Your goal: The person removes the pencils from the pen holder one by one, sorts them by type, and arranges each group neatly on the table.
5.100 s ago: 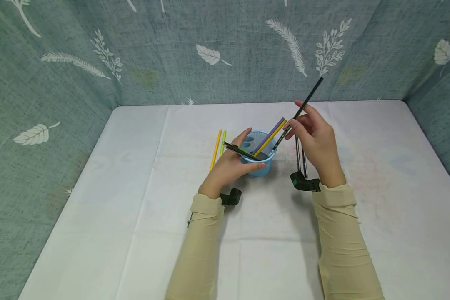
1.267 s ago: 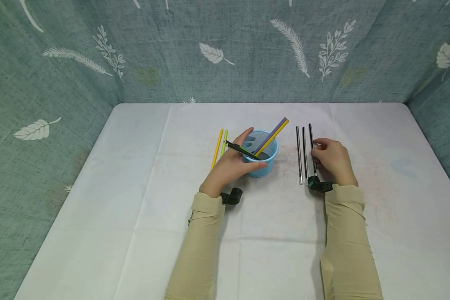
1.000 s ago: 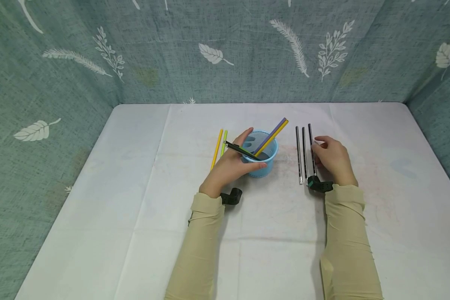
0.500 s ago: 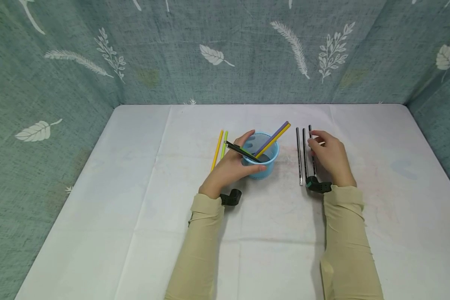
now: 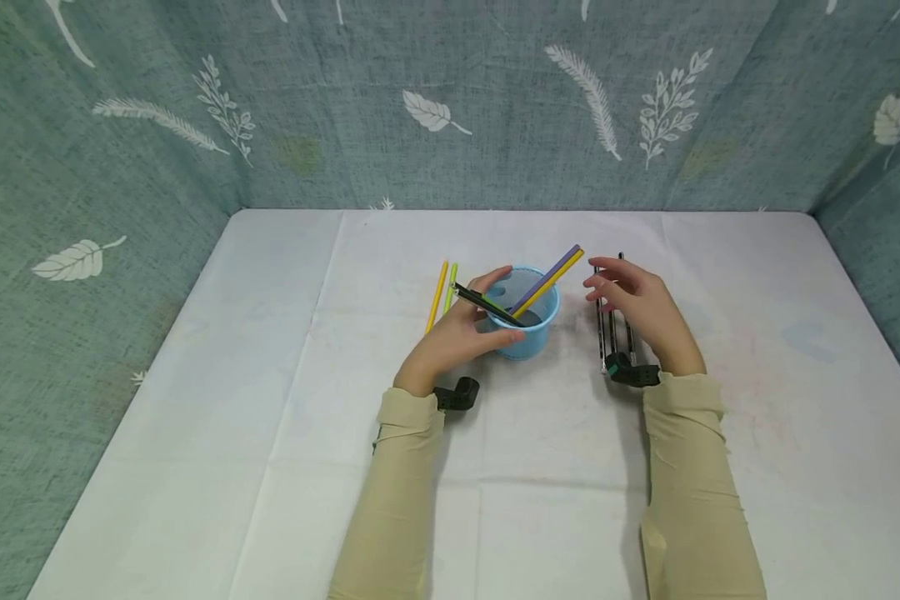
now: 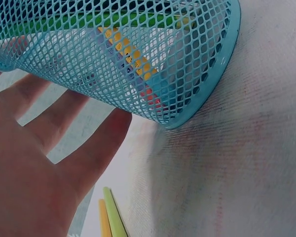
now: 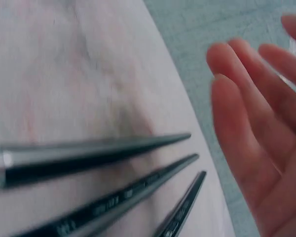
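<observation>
My left hand (image 5: 446, 342) holds a blue mesh pen cup (image 5: 525, 343) by its side, thumb near the front of the rim and fingers behind. Purple (image 5: 536, 283) and yellow (image 5: 558, 274) pencils lean to the right in the cup. Black pencils (image 5: 487, 305) and a green one (image 6: 138, 19) lean left in it. My right hand (image 5: 645, 312) is lifted over three black pencils (image 5: 602, 337) lying side by side on the table, its fingers loosely bent with nothing between them. In the right wrist view those black pencils (image 7: 108, 155) lie apart from the fingertips.
Left of the cup, a yellow pencil (image 5: 436, 298) and a light green pencil (image 5: 451, 287) lie on the white tablecloth (image 5: 345, 500), partly behind my left hand. A leaf-patterned grey-green curtain (image 5: 495, 167) stands along the back and sides.
Earlier my right hand held a black pencil at the cup, then laid it right of the other two. It has since let go and moved up and left. My left hand still grips the cup.
</observation>
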`<state>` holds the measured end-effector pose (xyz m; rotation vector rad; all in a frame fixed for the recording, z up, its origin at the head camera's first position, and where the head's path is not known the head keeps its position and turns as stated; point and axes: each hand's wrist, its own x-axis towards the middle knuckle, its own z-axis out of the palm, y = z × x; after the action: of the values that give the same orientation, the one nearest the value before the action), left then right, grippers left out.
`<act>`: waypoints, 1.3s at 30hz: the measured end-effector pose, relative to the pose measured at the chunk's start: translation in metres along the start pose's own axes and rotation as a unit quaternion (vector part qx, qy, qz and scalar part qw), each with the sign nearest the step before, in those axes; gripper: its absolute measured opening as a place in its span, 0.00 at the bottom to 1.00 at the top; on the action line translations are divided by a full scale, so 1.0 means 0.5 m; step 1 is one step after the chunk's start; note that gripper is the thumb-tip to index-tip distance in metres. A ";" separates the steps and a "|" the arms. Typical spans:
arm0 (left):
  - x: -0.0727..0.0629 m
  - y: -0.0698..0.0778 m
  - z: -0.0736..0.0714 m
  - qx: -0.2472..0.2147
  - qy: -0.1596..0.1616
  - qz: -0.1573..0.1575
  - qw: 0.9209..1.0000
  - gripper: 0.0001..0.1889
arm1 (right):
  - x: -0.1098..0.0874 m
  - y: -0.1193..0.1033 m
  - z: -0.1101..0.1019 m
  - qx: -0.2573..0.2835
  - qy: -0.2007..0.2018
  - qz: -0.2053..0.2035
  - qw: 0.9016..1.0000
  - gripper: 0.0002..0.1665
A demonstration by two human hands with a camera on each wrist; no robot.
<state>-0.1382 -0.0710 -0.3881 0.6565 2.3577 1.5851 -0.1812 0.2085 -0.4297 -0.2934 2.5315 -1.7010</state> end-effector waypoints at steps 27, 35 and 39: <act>-0.020 0.017 -0.026 -0.087 -0.039 0.010 0.995 0.32 | -0.036 -0.160 0.062 0.090 -0.194 -0.024 0.977 0.36; -0.020 0.015 -0.025 -0.092 -0.037 0.023 0.995 0.31 | -0.032 -0.164 0.076 0.103 -0.198 -0.021 0.975 0.40; -0.020 0.012 -0.024 -0.100 -0.032 0.027 0.994 0.28 | -0.029 -0.165 0.083 0.104 -0.207 -0.024 0.972 0.43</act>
<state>-0.1334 -0.0839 -0.3786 0.7213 2.1160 1.7671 -0.1503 0.1433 -0.3698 -0.6230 2.0483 -1.6891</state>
